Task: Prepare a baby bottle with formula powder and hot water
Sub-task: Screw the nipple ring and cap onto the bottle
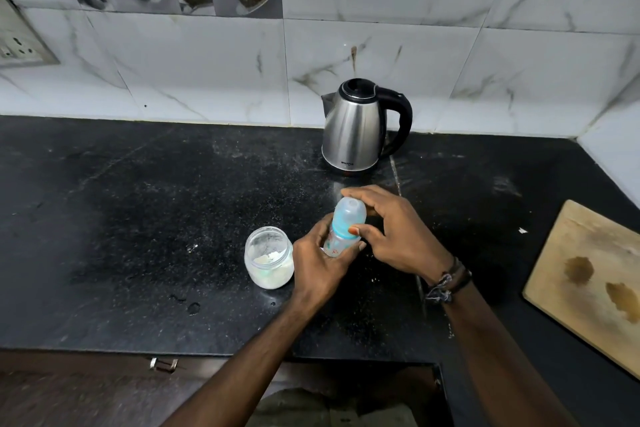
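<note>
Black speckled stone bench (145, 218), glossy, dusted with pale powder and a few wet spots near the front edge. Baby bottle (341, 243) held a bit above the bench around the middle, nearer the front edge than the back wall, tilted slightly. Clear plastic body with small printed marks, blue screw ring, rounded frosted cap (350, 210) on top.

Left hand (320, 265) wraps the bottle's lower body, fingers curled round it from the left. Right hand (394, 232) sits over the top, thumb on the blue ring, fingers curved round the far side of the cap. Braided thread bands (446, 282) on the right wrist.

Glass jar (268, 258) just left of the left hand, touching or nearly so, can't tell which. Round, short, open mouth, no lid on it, white powder clumped at the bottom and smeared up the walls.

Steel kettle (356, 128) stands toward the back edge, well apart from the hands. Brushed metal, tapered body, black plastic lid and looped handle on the right side, spout to the left, dark base.

Wooden board (585, 277) at the right edge of the bench, pale, flat, rough-looking, two brown stains. Marble-look glossy tiles (381, 10) behind, grey veins. Switch socket plate (20, 38) at the far left of the wall.
</note>
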Tool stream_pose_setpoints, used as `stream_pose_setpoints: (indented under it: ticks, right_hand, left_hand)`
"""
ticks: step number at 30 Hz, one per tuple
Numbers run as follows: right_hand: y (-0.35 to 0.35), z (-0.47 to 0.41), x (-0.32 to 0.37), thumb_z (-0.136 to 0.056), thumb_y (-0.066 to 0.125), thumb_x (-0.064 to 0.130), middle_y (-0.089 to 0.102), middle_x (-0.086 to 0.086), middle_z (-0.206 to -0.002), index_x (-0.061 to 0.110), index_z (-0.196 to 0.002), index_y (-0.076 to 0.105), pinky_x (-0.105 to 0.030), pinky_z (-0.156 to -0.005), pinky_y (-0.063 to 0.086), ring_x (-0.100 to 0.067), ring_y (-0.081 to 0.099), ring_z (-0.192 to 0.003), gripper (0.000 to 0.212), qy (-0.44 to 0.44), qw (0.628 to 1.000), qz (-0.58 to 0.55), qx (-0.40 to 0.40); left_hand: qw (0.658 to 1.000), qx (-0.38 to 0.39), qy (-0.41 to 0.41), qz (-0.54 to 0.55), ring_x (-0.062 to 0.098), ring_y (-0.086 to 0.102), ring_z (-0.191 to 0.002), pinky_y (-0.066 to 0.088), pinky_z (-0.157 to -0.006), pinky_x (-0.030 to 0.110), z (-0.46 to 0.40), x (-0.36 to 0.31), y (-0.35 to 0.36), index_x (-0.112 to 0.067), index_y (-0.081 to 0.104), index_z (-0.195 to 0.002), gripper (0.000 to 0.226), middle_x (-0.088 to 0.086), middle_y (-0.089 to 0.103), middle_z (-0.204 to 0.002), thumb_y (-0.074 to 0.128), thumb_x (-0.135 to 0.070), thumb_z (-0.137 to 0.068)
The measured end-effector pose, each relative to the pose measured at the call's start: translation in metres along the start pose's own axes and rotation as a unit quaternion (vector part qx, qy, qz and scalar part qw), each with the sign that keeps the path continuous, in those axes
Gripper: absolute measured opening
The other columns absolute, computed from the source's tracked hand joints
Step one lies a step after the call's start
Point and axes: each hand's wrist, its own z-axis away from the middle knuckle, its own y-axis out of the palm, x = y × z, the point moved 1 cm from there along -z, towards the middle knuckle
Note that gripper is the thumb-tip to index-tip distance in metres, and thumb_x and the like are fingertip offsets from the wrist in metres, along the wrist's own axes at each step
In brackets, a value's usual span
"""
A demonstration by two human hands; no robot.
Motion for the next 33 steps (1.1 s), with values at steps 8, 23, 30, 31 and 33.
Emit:
stream_pose_setpoints:
  ticks: [8,23,30,31,33]
  right_hand:
    - [0.007,-0.001,0.003,-0.076,0.076,0.007,0.064,0.001,-0.121,0.014,-0.124,0.061,-0.033,-0.100,0.047,-0.014,0.061,-0.112,0.051,0.003,0.999,0.037,-0.023]
    - [0.010,0.007,0.025,-0.078,0.077,0.028,0.060,-0.004,-0.115,0.015,-0.119,0.056,-0.039,-0.087,0.044,-0.028,0.059,-0.106,0.048,0.083,0.979,0.172,-0.069]
    - [0.009,0.013,0.030,-0.077,0.067,0.066,0.067,-0.009,-0.101,0.015,-0.099,0.052,-0.038,-0.074,0.046,-0.033,0.064,-0.094,0.057,0.166,0.950,0.252,-0.080]
    - [0.005,0.013,0.029,-0.071,0.066,0.074,0.068,-0.009,-0.098,0.017,-0.096,0.052,-0.038,-0.072,0.047,-0.033,0.065,-0.092,0.064,0.177,0.948,0.256,-0.071]
    - [-0.005,0.013,0.025,-0.059,0.061,0.087,0.069,-0.007,-0.093,0.020,-0.094,0.054,-0.038,-0.071,0.049,-0.031,0.065,-0.089,0.075,0.185,0.940,0.282,-0.051]
  left_hand:
    - [0.999,-0.028,-0.004,-0.036,0.004,0.075,-0.094,0.061,-0.083,0.032,0.000,0.003,-0.007,-0.024,0.073,-0.122,0.055,-0.014,0.080,-0.102,0.086,-0.038,-0.071]
    - [0.992,-0.057,0.046,-0.107,0.001,0.066,-0.069,0.053,-0.067,0.025,0.010,-0.017,0.000,-0.017,0.074,-0.126,0.069,-0.003,0.077,-0.082,0.062,-0.051,-0.067]
    - [0.981,-0.044,0.081,-0.169,0.020,0.076,-0.078,0.057,-0.068,0.035,0.013,-0.008,-0.001,-0.017,0.072,-0.126,0.069,0.004,0.080,-0.089,0.062,-0.063,-0.076]
    - [0.982,-0.031,0.080,-0.168,0.019,0.076,-0.080,0.058,-0.069,0.036,0.013,-0.007,-0.003,-0.020,0.071,-0.130,0.069,0.003,0.080,-0.090,0.064,-0.063,-0.077]
    - [0.983,-0.011,0.076,-0.168,0.018,0.076,-0.082,0.058,-0.070,0.039,0.013,-0.008,-0.002,-0.026,0.068,-0.133,0.067,-0.001,0.080,-0.093,0.068,-0.063,-0.077]
